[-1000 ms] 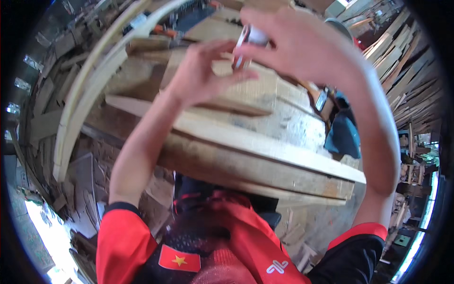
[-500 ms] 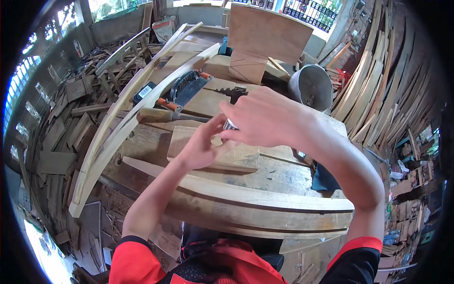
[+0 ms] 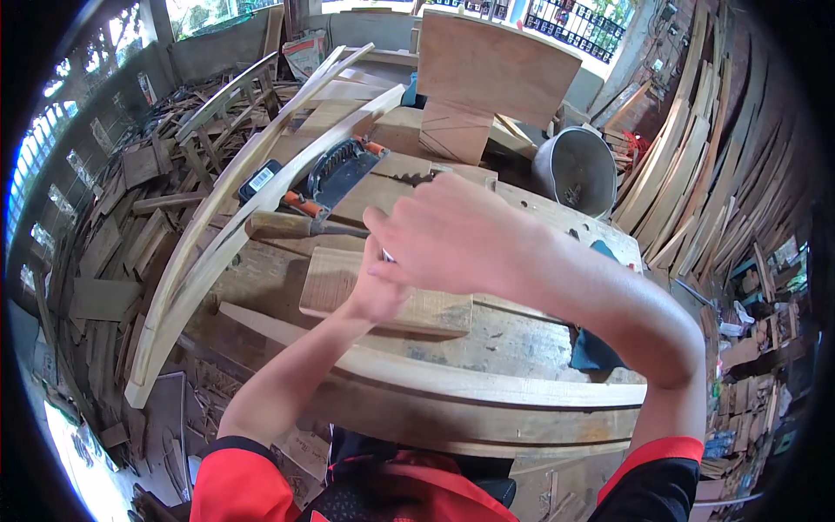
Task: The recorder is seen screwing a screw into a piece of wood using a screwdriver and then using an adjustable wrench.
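Close together above the workbench, my right hand [image 3: 457,235] lies across the front of my left hand [image 3: 380,287]. Both are closed around a small silvery thing [image 3: 388,257]; only a sliver of it shows between them, so its kind cannot be made out. Under the hands lies a flat, pale wooden block [image 3: 335,283]. A chisel-like tool with a wooden handle [image 3: 283,225] points at the hands from the left, its tip hidden behind them. Just beyond the right hand is a dark toothed strip [image 3: 410,177], partly covered.
Long curved wooden pieces lie along the bench's left side [image 3: 196,300] and near edge [image 3: 487,383]. A black tool with orange grips [image 3: 339,178], a small black case [image 3: 258,180], a grey bucket [image 3: 574,170] and a blue cloth [image 3: 596,348] are around. Planks [image 3: 678,157] lean at right.
Both hands have moved left and a little nearer to me. My right hand now covers more of the left fingers, and less of the silvery thing shows.
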`<control>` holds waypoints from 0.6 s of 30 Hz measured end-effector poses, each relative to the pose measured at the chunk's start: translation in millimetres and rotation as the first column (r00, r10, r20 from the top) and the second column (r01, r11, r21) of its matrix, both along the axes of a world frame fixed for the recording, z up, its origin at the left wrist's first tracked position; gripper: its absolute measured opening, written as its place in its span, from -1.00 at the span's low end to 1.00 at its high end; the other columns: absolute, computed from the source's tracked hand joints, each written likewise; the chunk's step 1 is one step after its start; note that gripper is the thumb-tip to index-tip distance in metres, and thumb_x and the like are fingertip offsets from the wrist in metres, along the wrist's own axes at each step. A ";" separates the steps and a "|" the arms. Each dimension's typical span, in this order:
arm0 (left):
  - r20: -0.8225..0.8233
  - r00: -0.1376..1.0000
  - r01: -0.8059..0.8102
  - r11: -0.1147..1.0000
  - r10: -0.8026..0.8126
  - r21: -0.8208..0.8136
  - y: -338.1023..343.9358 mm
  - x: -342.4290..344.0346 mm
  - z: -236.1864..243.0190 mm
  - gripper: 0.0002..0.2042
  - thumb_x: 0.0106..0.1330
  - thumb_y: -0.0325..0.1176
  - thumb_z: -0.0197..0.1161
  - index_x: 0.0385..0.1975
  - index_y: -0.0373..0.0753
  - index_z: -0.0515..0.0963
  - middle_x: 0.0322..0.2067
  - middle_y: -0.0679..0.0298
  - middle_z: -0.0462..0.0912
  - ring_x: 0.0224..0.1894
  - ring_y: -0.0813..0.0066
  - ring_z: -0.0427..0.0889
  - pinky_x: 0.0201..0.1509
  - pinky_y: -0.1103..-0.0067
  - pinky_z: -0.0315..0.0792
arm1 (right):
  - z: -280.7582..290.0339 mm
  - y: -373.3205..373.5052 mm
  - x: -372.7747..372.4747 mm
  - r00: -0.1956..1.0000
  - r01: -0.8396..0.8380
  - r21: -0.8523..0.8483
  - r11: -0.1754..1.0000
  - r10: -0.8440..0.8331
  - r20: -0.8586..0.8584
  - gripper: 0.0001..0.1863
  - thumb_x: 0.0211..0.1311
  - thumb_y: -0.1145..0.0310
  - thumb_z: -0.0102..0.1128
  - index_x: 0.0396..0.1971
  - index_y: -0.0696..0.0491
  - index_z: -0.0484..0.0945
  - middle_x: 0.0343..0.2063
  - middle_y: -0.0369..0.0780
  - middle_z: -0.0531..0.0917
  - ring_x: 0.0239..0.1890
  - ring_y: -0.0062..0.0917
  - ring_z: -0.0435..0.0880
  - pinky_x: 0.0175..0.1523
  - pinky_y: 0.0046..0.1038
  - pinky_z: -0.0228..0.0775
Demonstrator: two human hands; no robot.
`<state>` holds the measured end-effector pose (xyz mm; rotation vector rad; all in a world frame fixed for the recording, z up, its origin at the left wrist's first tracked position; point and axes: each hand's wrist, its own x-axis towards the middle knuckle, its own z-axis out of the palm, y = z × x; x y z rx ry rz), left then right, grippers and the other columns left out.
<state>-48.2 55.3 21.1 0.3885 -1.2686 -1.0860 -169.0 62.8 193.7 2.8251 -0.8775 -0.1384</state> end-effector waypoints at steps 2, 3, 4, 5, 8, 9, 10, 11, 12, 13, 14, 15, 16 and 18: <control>0.234 0.972 0.030 0.995 -0.007 -0.092 -7.2 8.8 -6.0 -0.77 0.25 -0.44 0.21 -0.13 -0.31 0.43 -0.24 0.30 0.57 -0.23 0.63 0.50 -0.18 0.56 0.47 | 5.2 5.1 1.4 0.999 0.016 -0.024 1.000 -0.017 -0.051 -0.54 0.34 0.05 0.25 -0.16 0.22 0.65 -0.55 -0.19 0.73 -0.42 -0.27 0.79 -0.31 -0.28 0.59; 0.232 0.973 0.025 0.995 -0.001 -0.099 -10.0 9.3 -7.3 -0.77 0.25 -0.44 0.21 -0.13 -0.31 0.43 -0.24 0.30 0.57 -0.23 0.63 0.50 -0.18 0.56 0.47 | 4.3 6.5 1.3 0.999 0.011 -0.031 0.999 -0.013 -0.053 -0.54 0.34 0.05 0.25 -0.16 0.22 0.65 -0.55 -0.19 0.73 -0.42 -0.27 0.79 -0.31 -0.28 0.59; 0.224 0.973 0.076 0.992 -0.052 -0.099 -8.5 9.6 -5.7 -0.73 0.25 -0.42 0.23 -0.08 -0.30 0.41 -0.20 0.30 0.56 -0.21 0.63 0.51 -0.18 0.56 0.48 | 1.2 9.4 0.8 0.999 -0.004 -0.074 0.997 0.000 -0.048 -0.53 0.34 0.05 0.25 -0.14 0.24 0.65 -0.56 -0.19 0.73 -0.43 -0.28 0.79 -0.32 -0.28 0.60; 0.217 0.971 0.127 0.987 -0.103 -0.098 -7.3 9.9 -4.7 -0.68 0.25 -0.40 0.25 -0.03 -0.29 0.39 -0.16 0.30 0.55 -0.20 0.63 0.52 -0.17 0.56 0.48 | -1.1 10.6 0.4 0.999 -0.018 -0.116 0.993 0.013 -0.043 -0.53 0.34 0.06 0.25 -0.13 0.25 0.65 -0.58 -0.20 0.72 -0.44 -0.29 0.79 -0.33 -0.29 0.60; 0.256 0.935 0.195 0.958 -0.247 0.210 -7.9 12.5 -3.2 -0.62 0.27 -0.41 0.29 0.03 -0.28 0.35 -0.11 0.30 0.53 -0.20 0.62 0.53 -0.18 0.52 0.50 | -3.0 6.2 0.6 0.995 0.098 -0.026 0.995 -0.097 0.019 -0.51 0.36 0.05 0.24 -0.12 0.27 0.65 -0.58 -0.21 0.72 -0.43 -0.28 0.80 -0.32 -0.30 0.62; 0.260 0.932 0.200 0.957 -0.251 0.210 -15.9 12.1 -11.1 -0.62 0.27 -0.41 0.29 0.03 -0.28 0.35 -0.11 0.30 0.53 -0.20 0.62 0.53 -0.18 0.52 0.50 | -0.1 4.3 -0.6 0.994 0.103 -0.026 0.994 -0.103 0.023 -0.51 0.36 0.05 0.24 -0.12 0.27 0.65 -0.58 -0.21 0.72 -0.43 -0.28 0.80 -0.32 -0.30 0.62; 0.251 0.934 0.194 0.952 -0.253 0.237 -21.1 16.5 -28.2 -0.62 0.28 -0.41 0.32 0.03 -0.28 0.36 -0.12 0.31 0.53 -0.23 0.62 0.53 -0.22 0.54 0.49 | 1.1 5.6 2.2 0.990 0.137 0.041 0.990 -0.138 0.039 -0.57 0.38 0.08 0.20 -0.17 0.24 0.60 -0.55 -0.16 0.71 -0.41 -0.22 0.78 -0.29 -0.23 0.60; 0.242 0.937 0.185 0.946 -0.252 0.266 -16.3 19.1 -23.6 -0.61 0.29 -0.41 0.36 0.03 -0.27 0.36 -0.12 0.31 0.52 -0.25 0.62 0.53 -0.25 0.55 0.49 | 3.2 8.2 3.2 0.984 0.165 0.110 0.980 -0.172 0.053 -0.62 0.39 0.11 0.16 -0.22 0.21 0.55 -0.53 -0.11 0.69 -0.39 -0.16 0.76 -0.26 -0.16 0.58; 0.245 0.936 0.179 0.941 -0.253 0.287 -9.4 21.5 -19.0 -0.61 0.29 -0.41 0.36 0.03 -0.27 0.36 -0.12 0.31 0.52 -0.25 0.62 0.53 -0.25 0.55 0.49 | 6.0 10.9 0.7 0.984 0.160 0.132 0.978 -0.168 0.058 -0.62 0.39 0.11 0.16 -0.22 0.21 0.55 -0.53 -0.11 0.69 -0.39 -0.16 0.76 -0.26 -0.16 0.58; 0.133 0.948 0.232 0.915 -0.288 0.332 -0.5 13.7 4.0 -0.62 0.30 -0.41 0.37 0.03 -0.25 0.38 -0.16 0.34 0.52 -0.27 0.63 0.52 -0.29 0.59 0.46 | 5.9 11.4 -8.9 0.984 0.147 0.164 0.975 -0.161 0.077 -0.61 0.40 0.08 0.15 -0.16 0.17 0.56 -0.41 -0.06 0.70 -0.26 -0.15 0.75 -0.14 -0.13 0.57; 0.021 0.949 0.285 0.886 -0.314 0.366 -4.0 7.3 15.0 -0.63 0.31 -0.41 0.39 0.02 -0.24 0.39 -0.20 0.37 0.53 -0.28 0.65 0.51 -0.32 0.62 0.43 | 4.0 5.9 -16.1 0.983 0.134 0.191 0.972 -0.155 0.099 -0.59 0.40 0.06 0.15 -0.10 0.14 0.57 -0.29 -0.01 0.72 -0.13 -0.13 0.74 -0.02 -0.10 0.56; 0.020 0.948 0.286 0.881 -0.316 0.378 -13.7 12.9 16.5 -0.63 0.31 -0.41 0.39 0.02 -0.24 0.39 -0.20 0.37 0.53 -0.28 0.65 0.51 -0.32 0.62 0.43 | 13.9 4.0 -15.9 0.982 0.135 0.203 0.970 -0.158 0.100 -0.59 0.40 0.06 0.15 -0.10 0.14 0.57 -0.29 -0.01 0.72 -0.13 -0.13 0.74 -0.02 -0.10 0.56; 0.052 0.896 0.385 0.831 -0.441 0.402 -21.8 23.4 14.5 -0.63 0.30 -0.40 0.41 0.02 -0.23 0.41 -0.24 0.38 0.53 -0.28 0.68 0.51 -0.33 0.64 0.42 | 29.3 6.2 -15.3 0.987 0.147 0.263 0.954 -0.159 0.026 -0.58 0.41 0.02 0.15 -0.04 0.09 0.58 -0.21 -0.01 0.71 -0.04 -0.14 0.71 0.06 -0.10 0.52; 0.071 0.819 0.488 0.756 -0.570 0.435 -22.7 27.0 15.1 -0.63 0.29 -0.40 0.44 0.01 -0.22 0.43 -0.28 0.40 0.54 -0.28 0.70 0.51 -0.34 0.67 0.41 | 38.4 10.4 -15.1 0.985 0.174 0.330 0.928 -0.167 -0.050 -0.56 0.41 -0.01 0.14 0.02 0.04 0.58 -0.13 0.00 0.70 0.05 -0.14 0.67 0.14 -0.09 0.48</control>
